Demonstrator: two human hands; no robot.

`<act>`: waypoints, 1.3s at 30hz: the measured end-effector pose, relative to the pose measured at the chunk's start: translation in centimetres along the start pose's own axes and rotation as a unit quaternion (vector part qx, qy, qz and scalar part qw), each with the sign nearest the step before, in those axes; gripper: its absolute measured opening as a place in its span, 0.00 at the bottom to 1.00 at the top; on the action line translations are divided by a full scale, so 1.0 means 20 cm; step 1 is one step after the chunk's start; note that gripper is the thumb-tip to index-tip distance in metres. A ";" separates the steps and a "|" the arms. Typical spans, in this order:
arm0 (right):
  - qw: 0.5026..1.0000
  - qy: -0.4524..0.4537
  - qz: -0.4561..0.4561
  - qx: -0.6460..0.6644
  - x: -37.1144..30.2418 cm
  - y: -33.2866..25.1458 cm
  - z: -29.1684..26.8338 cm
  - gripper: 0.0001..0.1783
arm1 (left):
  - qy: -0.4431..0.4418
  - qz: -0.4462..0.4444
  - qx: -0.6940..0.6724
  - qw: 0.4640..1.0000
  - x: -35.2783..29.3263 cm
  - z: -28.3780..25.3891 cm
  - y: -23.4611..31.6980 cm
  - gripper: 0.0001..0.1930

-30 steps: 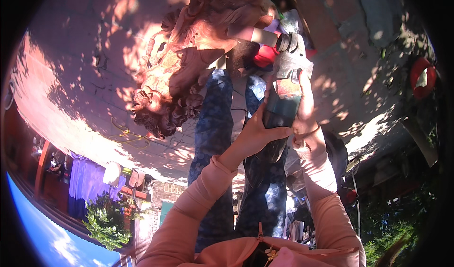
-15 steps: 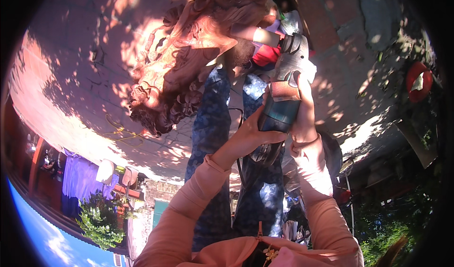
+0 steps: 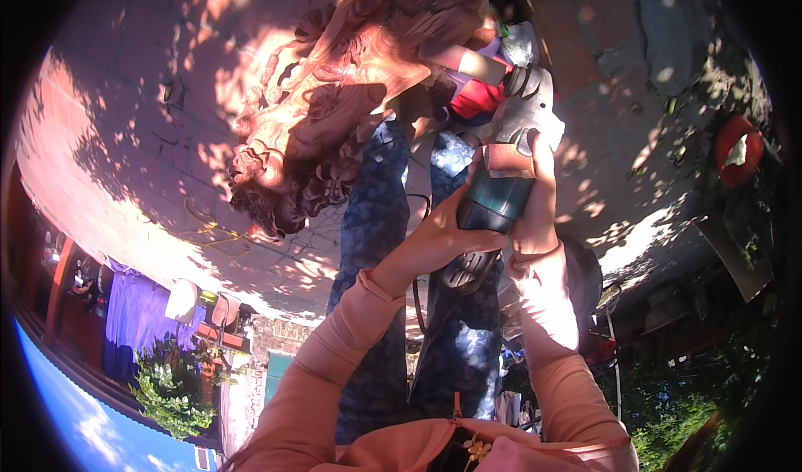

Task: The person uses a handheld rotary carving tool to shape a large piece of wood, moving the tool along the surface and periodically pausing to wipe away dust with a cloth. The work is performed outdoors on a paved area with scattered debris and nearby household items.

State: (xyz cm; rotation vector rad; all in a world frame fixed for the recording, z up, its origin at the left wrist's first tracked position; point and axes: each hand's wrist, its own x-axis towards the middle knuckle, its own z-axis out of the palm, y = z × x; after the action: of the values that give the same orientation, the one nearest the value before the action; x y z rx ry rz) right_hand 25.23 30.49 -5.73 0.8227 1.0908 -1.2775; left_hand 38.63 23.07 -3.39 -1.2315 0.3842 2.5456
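Both hands hold a hand-held power grinder with a dark teal body [image 3: 494, 200], a silver head and a pale cylindrical drum [image 3: 461, 59] at its far end. My left hand [image 3: 444, 236] wraps the body from the left, thumb across its near end. My right hand [image 3: 536, 200] grips it from the right, fingers partly hidden behind it. A brown band circles the tool near the silver head. The drum's end lies against or very near a reddish-brown carved wooden sculpture [image 3: 351, 79]; exact contact is hard to tell.
Red and purple cloth [image 3: 478, 98] lies beyond the grinder head. A black cord [image 3: 418, 296] hangs by my legs. A yellow cord [image 3: 209, 228] lies on the paved ground at left. At far right sits a red round object [image 3: 738, 152]. Purple cloth [image 3: 138, 313] hangs at lower left.
The view has shifted slightly, and the sculpture and grinder head sit a little farther right in it. Both hands keep the same grip.
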 end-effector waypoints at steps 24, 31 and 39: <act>0.995 -0.047 -0.072 0.049 -0.07 0.10 0.23 0.37 | -0.067 -0.061 0.002 0.996 -0.13 -0.12 0.22 0.34; 0.991 0.007 -0.073 0.114 -0.01 0.21 0.29 0.38 | -0.074 -0.095 0.061 0.991 -0.15 -0.23 0.33 0.35; 0.987 0.054 -0.096 0.117 -0.08 0.36 0.33 0.41 | -0.089 -0.152 0.100 0.979 -0.24 -0.28 0.38 0.37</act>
State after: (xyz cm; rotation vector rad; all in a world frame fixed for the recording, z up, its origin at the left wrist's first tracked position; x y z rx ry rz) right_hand 33.48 25.87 -2.86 0.9915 1.1413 -1.5586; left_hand 42.57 13.34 -2.08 -0.9050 0.3686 2.2695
